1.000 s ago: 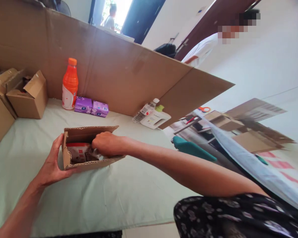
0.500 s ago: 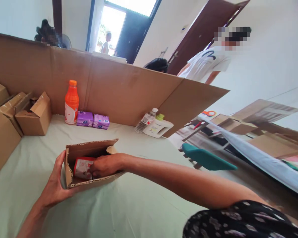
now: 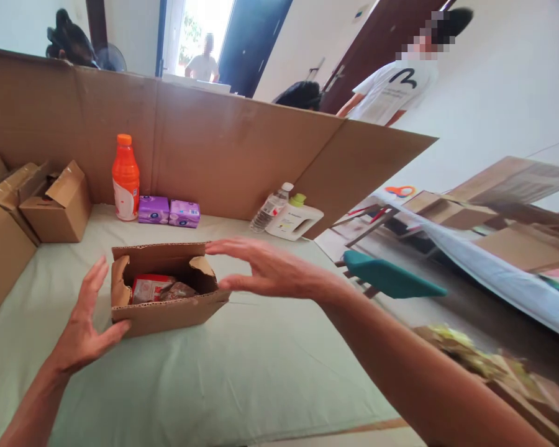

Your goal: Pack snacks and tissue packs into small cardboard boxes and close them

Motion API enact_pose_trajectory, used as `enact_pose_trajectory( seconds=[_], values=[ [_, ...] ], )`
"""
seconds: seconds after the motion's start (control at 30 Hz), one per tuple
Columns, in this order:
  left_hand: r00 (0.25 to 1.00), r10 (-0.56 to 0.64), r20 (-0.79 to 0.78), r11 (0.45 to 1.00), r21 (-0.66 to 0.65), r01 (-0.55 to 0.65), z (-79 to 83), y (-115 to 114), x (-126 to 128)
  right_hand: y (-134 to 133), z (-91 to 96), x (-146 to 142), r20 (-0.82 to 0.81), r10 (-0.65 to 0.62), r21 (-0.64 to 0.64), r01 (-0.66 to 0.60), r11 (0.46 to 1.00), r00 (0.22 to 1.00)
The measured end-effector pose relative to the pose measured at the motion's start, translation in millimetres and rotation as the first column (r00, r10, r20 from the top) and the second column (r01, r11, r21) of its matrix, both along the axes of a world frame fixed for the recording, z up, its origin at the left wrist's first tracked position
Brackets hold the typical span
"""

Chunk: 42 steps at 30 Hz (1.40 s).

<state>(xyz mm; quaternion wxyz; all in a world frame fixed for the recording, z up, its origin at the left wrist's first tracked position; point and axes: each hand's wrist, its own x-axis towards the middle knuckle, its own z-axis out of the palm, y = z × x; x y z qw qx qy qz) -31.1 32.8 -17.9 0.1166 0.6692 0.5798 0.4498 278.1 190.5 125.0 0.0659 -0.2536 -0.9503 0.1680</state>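
A small cardboard box stands on the pale green cloth with its top uncovered. Inside it lie a red and white packet and, beside that, a brownish wrapped item whose kind I cannot make out. My left hand is at the box's left end, fingers spread, the thumb by its lower front corner. At the right end is my right hand, thumb and fingers apart around the box's upper right corner. Neither hand is closed round anything.
Behind the box stand an orange bottle, two purple tissue packs, a clear bottle and a white jug along a cardboard wall. More boxes are at left. A teal chair and several people are beyond.
My right hand has come out of the box and moved to its right end. My left hand has loosened from the left side. The brownish item in the box is now visible.
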Motion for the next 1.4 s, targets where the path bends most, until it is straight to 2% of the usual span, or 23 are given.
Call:
enact_pose_trajectory(
  seconds=[0.1,0.17,0.27,0.37,0.47,0.53,0.57,0.67,0.77,0.83,0.93,1.0,1.07,1.13,1.2,1.23,1.3,1.4],
  values=[
    [0.999,0.051,0.017,0.999,0.015,-0.051,6.7,-6.4,14.5,-1.1,-38.7,12.5,0.028,0.062,-0.096,-0.059,0.994,0.998],
    [0.997,0.078,0.001,0.997,0.015,-0.078,8.7,-4.5,21.9,-1.3,-53.1,10.3,0.018,0.078,-0.098,-0.076,0.992,0.997],
    [0.989,0.145,-0.021,0.989,0.028,-0.145,9.9,1.8,28.3,4.6,-51.2,0.7,-0.158,0.032,0.049,-0.024,0.999,0.987],
    [0.978,0.197,-0.069,0.977,0.103,-0.189,9.8,4.9,32.5,13.5,-45.3,-9.6,-0.294,-0.006,0.160,0.055,0.986,0.956],
    [0.966,0.238,-0.098,0.963,0.155,-0.222,7.9,4.5,33.9,11.9,-62.6,-12.8,-0.207,0.116,0.116,-0.094,0.989,0.971],
    [0.978,0.183,-0.102,0.981,0.084,-0.175,6.5,5.2,31.0,3.9,-86.3,-8.0,-0.152,0.185,0.107,-0.169,0.980,0.971],
    [0.988,0.124,-0.097,0.992,0.020,-0.123,6.0,6.5,28.2,-0.8,-99.4,-3.6,-0.146,0.187,0.126,-0.169,0.978,0.971],
    [0.998,-0.071,0.001,0.987,-0.143,0.070,4.6,12.7,17.7,-10.3,-133.3,12.2,-0.195,0.100,0.192,-0.062,0.979,0.976],
    [0.988,-0.143,0.058,0.978,-0.141,0.150,2.2,14.6,12.2,-5.3,-150.1,20.6,-0.261,0.026,0.190,0.025,0.982,0.965],
    [0.995,-0.100,-0.014,0.990,-0.104,0.098,-1.0,8.3,14.2,5.4,-151.6,14.9,-0.288,0.012,0.171,0.039,0.984,0.957],
    [0.980,0.129,-0.151,0.992,0.020,-0.127,-7.9,-13.1,19.5,23.6,-147.1,-20.3,-0.309,-0.015,0.197,0.079,0.977,0.951],
    [0.917,0.352,-0.189,0.934,0.138,-0.330,-12.2,-30.7,17.0,30.4,-146.3,-62.1,-0.345,-0.034,0.215,0.114,0.970,0.938],
    [0.801,0.564,-0.202,0.822,0.233,-0.520,-14.5,-45.7,5.6,29.2,-150.5,-111.7,-0.392,-0.045,0.169,0.120,0.978,0.919],
    [0.662,0.718,-0.216,0.694,0.294,-0.657,-15.1,-54.1,-13.4,19.3,-160.0,-159.1,-0.396,-0.049,0.078,0.086,0.993,0.917],
    [0.556,0.801,-0.222,0.599,0.330,-0.730,-16.0,-54.0,-35.6,2.9,-173.6,-194.9,-0.325,-0.028,-0.008,0.027,1.000,0.945],
    [0.527,0.822,-0.218,0.570,0.337,-0.749,-17.3,-50.9,-46.4,-6.5,-181.3,-207.0,-0.273,-0.013,-0.041,0.002,0.999,0.962],
    [0.504,0.842,-0.194,0.539,0.342,-0.769,-21.8,-40.5,-65.6,-24.1,-196.6,-220.0,-0.174,0.027,-0.083,-0.042,0.996,0.984],
    [0.513,0.849,-0.127,0.524,0.323,-0.788,-30.7,-22.7,-85.6,-41.0,-212.8,-220.8,-0.113,0.063,-0.095,-0.074,0.993,0.992]
  ],
)
